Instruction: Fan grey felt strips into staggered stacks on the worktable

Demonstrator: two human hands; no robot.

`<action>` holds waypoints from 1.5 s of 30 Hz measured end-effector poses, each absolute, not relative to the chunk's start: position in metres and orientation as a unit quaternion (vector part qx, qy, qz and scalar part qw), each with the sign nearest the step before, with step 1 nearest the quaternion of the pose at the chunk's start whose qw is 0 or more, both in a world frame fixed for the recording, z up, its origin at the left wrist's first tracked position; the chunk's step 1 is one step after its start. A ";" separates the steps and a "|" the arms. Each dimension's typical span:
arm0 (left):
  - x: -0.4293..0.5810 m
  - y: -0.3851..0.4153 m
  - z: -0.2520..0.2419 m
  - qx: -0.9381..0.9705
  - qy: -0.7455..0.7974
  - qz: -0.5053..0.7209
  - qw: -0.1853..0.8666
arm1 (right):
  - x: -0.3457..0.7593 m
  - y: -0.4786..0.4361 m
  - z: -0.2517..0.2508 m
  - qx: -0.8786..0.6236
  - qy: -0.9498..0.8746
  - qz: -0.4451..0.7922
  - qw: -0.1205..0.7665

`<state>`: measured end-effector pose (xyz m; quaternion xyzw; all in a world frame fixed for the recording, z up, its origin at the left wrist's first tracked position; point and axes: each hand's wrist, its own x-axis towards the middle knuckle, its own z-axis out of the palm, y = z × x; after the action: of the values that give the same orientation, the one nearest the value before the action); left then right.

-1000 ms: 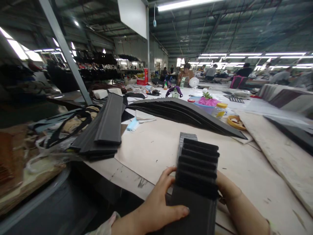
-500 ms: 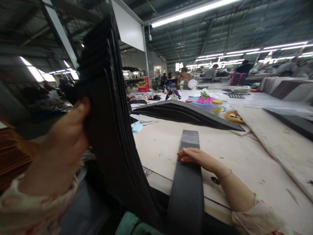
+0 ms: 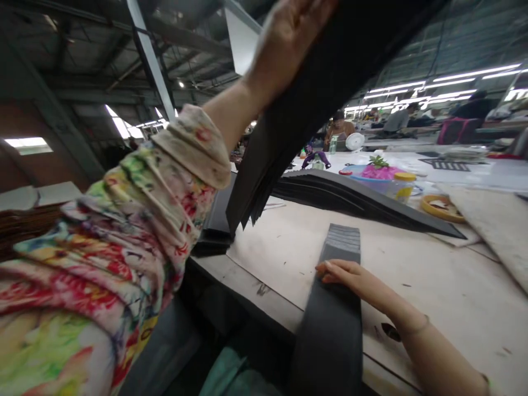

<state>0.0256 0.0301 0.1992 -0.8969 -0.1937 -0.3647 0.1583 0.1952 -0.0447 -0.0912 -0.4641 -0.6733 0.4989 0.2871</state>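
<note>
High in front of me, my left hand (image 3: 291,47) grips a thick bundle of black sheets (image 3: 272,143) that slants down to the left, its fanned lower ends hanging over the table. Part of that hand is cut off by the top edge. My right hand (image 3: 340,272) is closed over a narrow stack of dark grey strips (image 3: 330,335), with fingers curled at its left edge. The stepped far end of these strips lies on the table, and the near end runs over the table edge towards me. Behind lies another curved stack of black sheets (image 3: 350,201).
The table (image 3: 280,253) carries a board (image 3: 487,220) at right. Farther back are a yellow bowl (image 3: 439,209), a yellow-lidded jar (image 3: 404,184), a pink-wrapped plant (image 3: 377,168) and a small white fan (image 3: 355,141). Dark pieces (image 3: 214,239) lie at the table's left corner. People work beyond.
My left hand has swung up and to the right, tilting the bundle of black sheets over the table. My right hand stays on the grey strips. The view has turned left.
</note>
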 end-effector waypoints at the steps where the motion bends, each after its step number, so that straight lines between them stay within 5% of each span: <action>1: 0.035 0.045 0.200 -0.883 -0.177 -0.396 0.180 | 0.194 -0.044 -0.093 -0.454 -0.708 0.457 0.287; 6: 0.073 0.112 0.142 -0.944 -0.151 -0.249 0.153 | 0.183 -0.046 -0.106 -0.402 -0.861 0.200 0.239; 13: 0.125 0.161 0.097 -0.984 -0.132 -0.049 0.108 | 0.174 -0.049 -0.107 -0.381 -0.883 0.174 0.213; 18: 0.184 0.175 0.036 -0.992 -0.099 -0.063 0.043 | 0.176 -0.049 -0.104 -0.388 -0.876 0.189 0.218; 24: 0.216 0.163 -0.059 -0.978 -0.138 -0.092 0.126 | 0.178 -0.049 -0.104 -0.388 -0.875 0.200 0.212; 29: 0.150 0.135 -0.067 -0.970 -0.142 -0.197 0.012 | 0.178 -0.049 -0.105 -0.396 -0.866 0.208 0.224; 33: 0.077 0.117 -0.089 -0.923 -0.286 -0.219 -0.135 | 0.175 -0.050 -0.107 -0.414 -0.862 0.199 0.216; 45: 0.041 0.114 -0.142 -0.863 -0.389 -0.265 -0.183 | 0.204 -0.029 -0.114 -0.699 -0.692 0.102 0.149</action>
<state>0.0411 0.1138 -0.1417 -0.8630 -0.3894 -0.2648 -0.1827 0.2038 -0.0292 -0.1138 -0.6988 -0.6922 0.1019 0.1490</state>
